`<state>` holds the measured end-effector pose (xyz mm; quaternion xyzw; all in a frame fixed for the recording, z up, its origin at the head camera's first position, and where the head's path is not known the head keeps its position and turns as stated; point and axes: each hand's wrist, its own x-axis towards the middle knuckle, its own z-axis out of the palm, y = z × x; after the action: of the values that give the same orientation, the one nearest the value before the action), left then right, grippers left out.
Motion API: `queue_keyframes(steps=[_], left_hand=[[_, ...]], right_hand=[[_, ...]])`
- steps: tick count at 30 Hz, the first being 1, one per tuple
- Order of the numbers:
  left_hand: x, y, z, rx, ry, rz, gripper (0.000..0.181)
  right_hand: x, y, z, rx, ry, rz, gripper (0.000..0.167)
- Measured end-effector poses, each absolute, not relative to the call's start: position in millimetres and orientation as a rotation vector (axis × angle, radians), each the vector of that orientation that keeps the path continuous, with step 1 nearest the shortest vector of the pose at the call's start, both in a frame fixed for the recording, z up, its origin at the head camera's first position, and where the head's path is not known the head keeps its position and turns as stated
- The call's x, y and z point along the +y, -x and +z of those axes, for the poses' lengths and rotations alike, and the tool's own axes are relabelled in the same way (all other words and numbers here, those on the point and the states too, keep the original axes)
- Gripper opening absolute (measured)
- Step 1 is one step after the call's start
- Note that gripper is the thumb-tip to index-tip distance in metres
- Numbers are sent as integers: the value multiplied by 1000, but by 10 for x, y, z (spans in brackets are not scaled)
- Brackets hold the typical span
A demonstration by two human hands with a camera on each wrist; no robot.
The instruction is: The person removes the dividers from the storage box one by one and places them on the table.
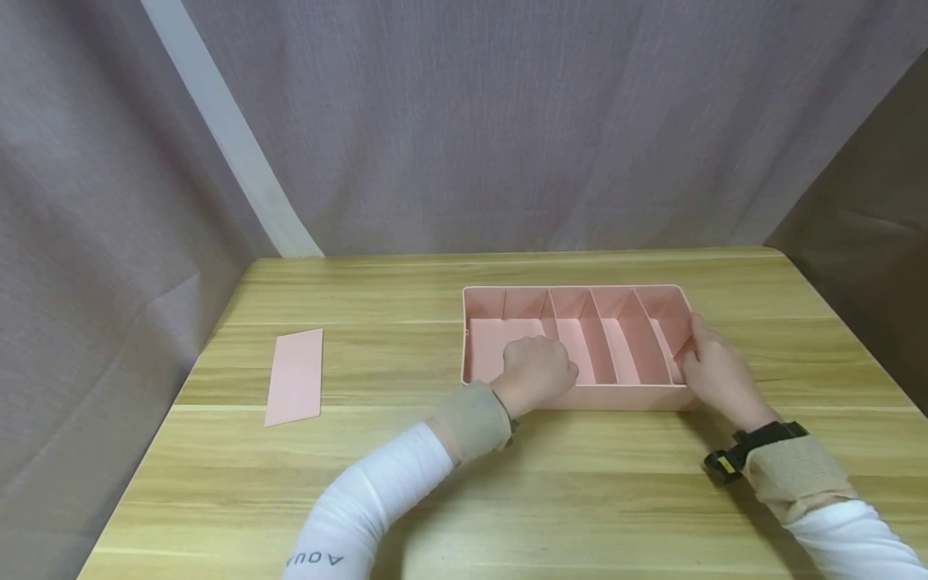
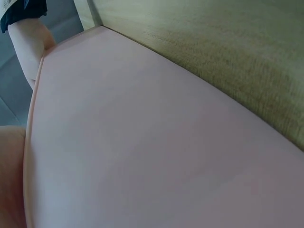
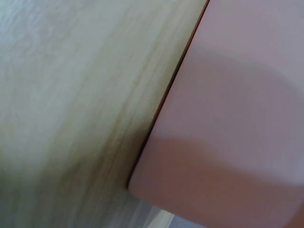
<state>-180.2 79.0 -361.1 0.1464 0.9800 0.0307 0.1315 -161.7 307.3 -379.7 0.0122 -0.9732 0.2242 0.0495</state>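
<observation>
A pink storage box [image 1: 616, 396] stands on the table, split by upright pink dividers into several compartments. My left hand [image 1: 538, 372] reaches over its front wall with curled fingers, at the near end of the leftmost divider [image 1: 553, 310]. It appears to hold that divider, though its fingertips are hidden. At the right end, my right hand [image 1: 721, 379] grips the end wall near the front corner. In the left wrist view the box's front wall [image 2: 142, 123] fills most of the picture. The right wrist view shows the outer wall [image 3: 228, 118] close up, without the fingers.
A flat pink panel [image 1: 295, 377] lies on the left part of the wooden table [image 1: 406, 322]. Grey curtains [image 1: 464, 121] hang behind the table's far edge and along the left side.
</observation>
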Motion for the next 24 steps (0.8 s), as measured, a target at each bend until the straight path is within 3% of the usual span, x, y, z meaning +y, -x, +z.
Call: queue_keyframes(steps=[24], left_hand=[[771,1799,-3570,2887,-450,144,44]], right_hand=[[3083,1629,-3806,-2975,-29,689,57]])
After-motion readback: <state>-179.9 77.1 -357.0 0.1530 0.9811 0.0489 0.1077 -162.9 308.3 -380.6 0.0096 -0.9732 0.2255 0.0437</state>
